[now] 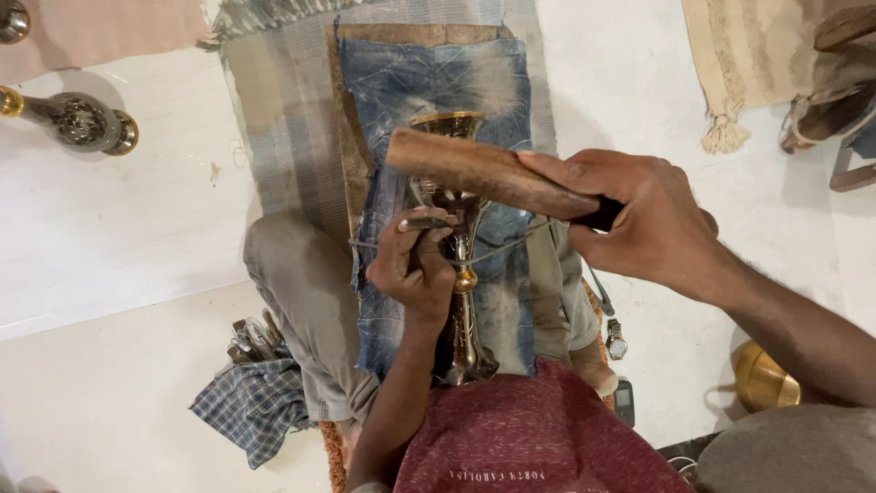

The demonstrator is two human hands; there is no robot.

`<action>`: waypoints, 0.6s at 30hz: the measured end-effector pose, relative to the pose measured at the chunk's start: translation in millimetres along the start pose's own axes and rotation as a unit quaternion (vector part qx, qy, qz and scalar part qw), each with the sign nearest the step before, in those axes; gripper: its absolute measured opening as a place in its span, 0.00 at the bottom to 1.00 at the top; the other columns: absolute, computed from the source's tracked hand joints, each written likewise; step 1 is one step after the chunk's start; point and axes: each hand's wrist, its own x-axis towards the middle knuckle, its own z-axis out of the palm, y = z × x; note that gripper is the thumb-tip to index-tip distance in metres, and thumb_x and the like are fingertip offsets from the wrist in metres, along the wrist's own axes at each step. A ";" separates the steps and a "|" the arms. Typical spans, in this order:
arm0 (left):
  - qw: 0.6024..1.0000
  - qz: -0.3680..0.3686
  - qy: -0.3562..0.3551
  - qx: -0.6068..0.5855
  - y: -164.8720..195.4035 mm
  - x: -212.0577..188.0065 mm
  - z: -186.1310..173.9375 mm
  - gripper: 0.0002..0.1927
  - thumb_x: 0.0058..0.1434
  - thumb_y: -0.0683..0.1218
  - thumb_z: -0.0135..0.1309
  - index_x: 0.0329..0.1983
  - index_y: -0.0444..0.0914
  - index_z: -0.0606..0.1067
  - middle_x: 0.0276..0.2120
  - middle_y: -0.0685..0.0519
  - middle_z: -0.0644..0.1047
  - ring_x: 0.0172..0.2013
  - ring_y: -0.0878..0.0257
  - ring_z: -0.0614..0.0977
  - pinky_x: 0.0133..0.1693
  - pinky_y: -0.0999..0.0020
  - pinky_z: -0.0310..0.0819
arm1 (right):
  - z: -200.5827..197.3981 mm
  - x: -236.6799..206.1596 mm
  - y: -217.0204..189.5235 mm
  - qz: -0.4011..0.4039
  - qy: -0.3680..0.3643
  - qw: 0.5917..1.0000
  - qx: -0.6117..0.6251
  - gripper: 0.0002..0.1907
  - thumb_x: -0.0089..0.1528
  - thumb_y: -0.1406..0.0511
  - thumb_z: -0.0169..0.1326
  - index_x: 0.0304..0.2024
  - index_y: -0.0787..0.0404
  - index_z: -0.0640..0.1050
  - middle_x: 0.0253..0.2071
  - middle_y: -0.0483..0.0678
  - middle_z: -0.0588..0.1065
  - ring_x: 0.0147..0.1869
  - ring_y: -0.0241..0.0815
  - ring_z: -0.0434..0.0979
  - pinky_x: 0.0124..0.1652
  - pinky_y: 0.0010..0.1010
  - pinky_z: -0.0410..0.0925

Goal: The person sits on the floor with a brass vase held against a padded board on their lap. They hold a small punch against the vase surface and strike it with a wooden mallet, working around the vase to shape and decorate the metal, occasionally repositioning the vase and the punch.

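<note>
Right hand (652,224) grips a wooden mallet (484,172) above the brass vase (456,246); left hand (415,260) pinches a thin tool (429,221) against it.

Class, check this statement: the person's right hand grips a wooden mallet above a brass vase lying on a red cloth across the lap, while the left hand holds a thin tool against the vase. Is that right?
Not quite. The cloth under the brass vase is faded blue denim, not red, as the head view shows. The rest stands: the right hand grips the wooden mallet above the vase, and the left hand holds a thin tool against it.
</note>
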 end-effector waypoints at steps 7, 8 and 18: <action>0.996 0.067 0.019 0.056 -18.9 -12.6 -2.6 0.07 0.68 0.33 0.51 0.48 0.29 0.76 0.40 0.43 0.83 0.37 0.61 0.87 0.40 0.69 0.83 | -6.8 6.5 -17.4 -0.047 0.000 0.997 -0.069 0.42 0.50 0.74 0.58 0.66 0.41 0.72 0.46 0.47 0.82 0.20 0.33 0.74 0.17 0.23 0.68; 0.993 0.084 0.023 0.074 -22.0 -14.0 -3.9 0.07 0.68 0.35 0.54 0.48 0.29 0.75 0.41 0.42 0.83 0.36 0.61 0.87 0.39 0.69 0.81 | -9.0 9.3 -23.1 -0.076 0.013 0.994 -0.074 0.41 0.51 0.74 0.58 0.66 0.42 0.72 0.47 0.47 0.82 0.21 0.33 0.75 0.18 0.23 0.68; 0.980 0.104 -0.017 0.166 -34.1 -20.4 -12.9 0.07 0.57 0.35 0.52 0.37 0.33 0.79 0.24 0.51 0.78 0.22 0.62 0.79 0.28 0.65 0.71 | -25.9 5.5 -47.0 -0.193 0.060 0.959 -0.198 0.39 0.52 0.69 0.61 0.67 0.43 0.73 0.48 0.49 0.80 0.28 0.37 0.76 0.23 0.28 0.69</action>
